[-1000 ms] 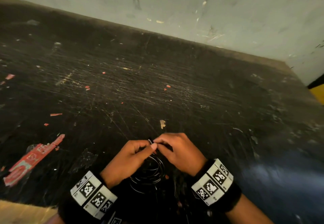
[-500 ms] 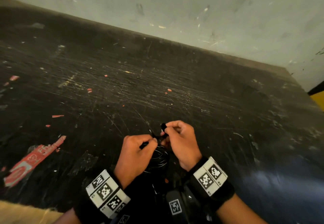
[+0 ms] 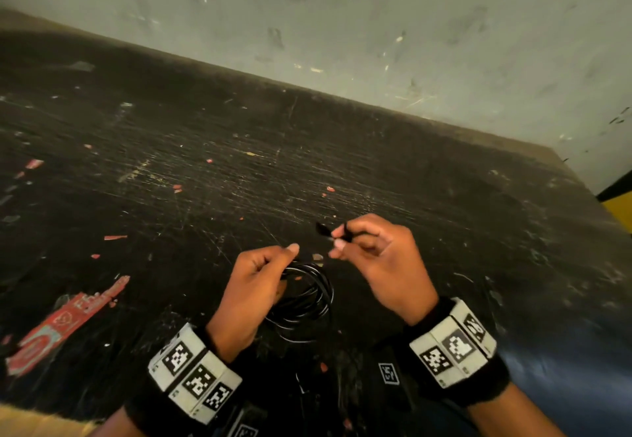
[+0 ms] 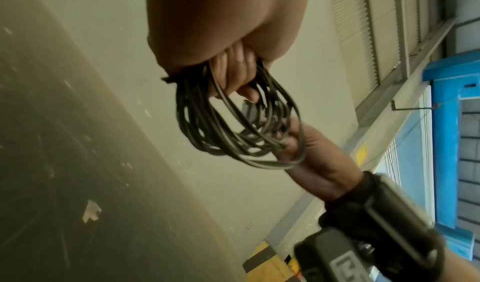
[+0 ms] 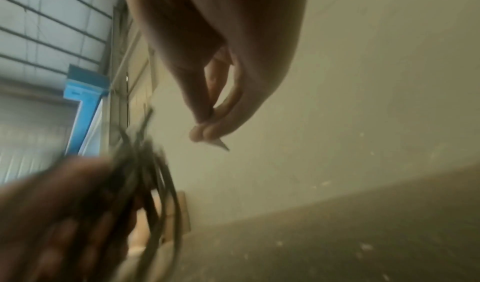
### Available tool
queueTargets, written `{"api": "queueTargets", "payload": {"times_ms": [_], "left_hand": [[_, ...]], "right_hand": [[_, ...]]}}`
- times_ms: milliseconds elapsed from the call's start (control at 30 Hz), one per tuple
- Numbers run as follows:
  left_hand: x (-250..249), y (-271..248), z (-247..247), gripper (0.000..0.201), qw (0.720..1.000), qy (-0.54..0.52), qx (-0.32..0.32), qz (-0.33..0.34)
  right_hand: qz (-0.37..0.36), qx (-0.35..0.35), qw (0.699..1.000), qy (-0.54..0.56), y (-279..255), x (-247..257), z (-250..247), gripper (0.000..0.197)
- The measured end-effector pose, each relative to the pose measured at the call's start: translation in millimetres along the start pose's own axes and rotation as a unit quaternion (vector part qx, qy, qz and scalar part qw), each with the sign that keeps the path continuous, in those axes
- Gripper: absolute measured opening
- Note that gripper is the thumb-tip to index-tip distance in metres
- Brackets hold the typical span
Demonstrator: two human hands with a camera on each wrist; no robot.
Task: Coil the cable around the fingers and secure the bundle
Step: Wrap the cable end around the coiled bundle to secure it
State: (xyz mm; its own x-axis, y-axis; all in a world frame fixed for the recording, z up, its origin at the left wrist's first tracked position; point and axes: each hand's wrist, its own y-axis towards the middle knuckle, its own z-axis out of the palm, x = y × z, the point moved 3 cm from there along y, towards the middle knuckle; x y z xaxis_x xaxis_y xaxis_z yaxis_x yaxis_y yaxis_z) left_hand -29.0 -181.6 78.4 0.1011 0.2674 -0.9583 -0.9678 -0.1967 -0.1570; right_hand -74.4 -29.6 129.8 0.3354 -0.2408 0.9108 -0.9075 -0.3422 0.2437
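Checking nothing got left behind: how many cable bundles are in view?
1: the black cable coil hangs from the left hand above the table; the right hand pinches a small black tie.

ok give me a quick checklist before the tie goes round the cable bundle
1. Coil held together: ok. The left hand grips the cable coil at its top, loops hanging.
2. Tie in hand: ok. The right hand pinches a short black tie at the fingertips.
3. Tie on the coil: not ok. It is held apart from the coil.
4. Loops tidy: not ok. In the left wrist view the loops spread unevenly.
5. Cable ends tucked in: cannot tell.
6. Coil off the table: cannot tell.
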Motion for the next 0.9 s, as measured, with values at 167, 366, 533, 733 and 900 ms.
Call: {"api": "queueTargets", "payload": {"times_ms": [167, 366, 533, 733, 900], "left_hand": [[-1.7, 11.0, -7.1, 0.023, 0.996, 0.043, -0.058, 0.046], [-6.8, 17.3, -3.1, 0.019, 0.987, 0.101, -0.088, 0.091], [-7.3, 15.6, -7.5, 0.016, 0.975, 0.153, -0.105, 0.124], [1.1, 13.8, -5.1, 0.02, 0.99, 0.068, -0.094, 0.08], [9.5, 14.3, -1.7, 0.021, 0.995, 0.012, -0.101, 0.007]], "right_hand": [[-0.032, 0.015, 0.999, 0.012, -8.4, 38.4, -13.3, 0.015], [-0.076, 0.081, 0.97, -0.217, -16.3, 19.9, 17.5, 0.011], [-0.219, 0.048, 0.924, -0.309, -15.8, 7.3, 33.0, 0.012], [-0.276, 0.049, 0.9, -0.334, -7.8, -9.2, 38.6, 0.008], [-0.306, 0.025, 0.887, -0.345, -9.1, -11.1, 37.3, 0.01]]}}
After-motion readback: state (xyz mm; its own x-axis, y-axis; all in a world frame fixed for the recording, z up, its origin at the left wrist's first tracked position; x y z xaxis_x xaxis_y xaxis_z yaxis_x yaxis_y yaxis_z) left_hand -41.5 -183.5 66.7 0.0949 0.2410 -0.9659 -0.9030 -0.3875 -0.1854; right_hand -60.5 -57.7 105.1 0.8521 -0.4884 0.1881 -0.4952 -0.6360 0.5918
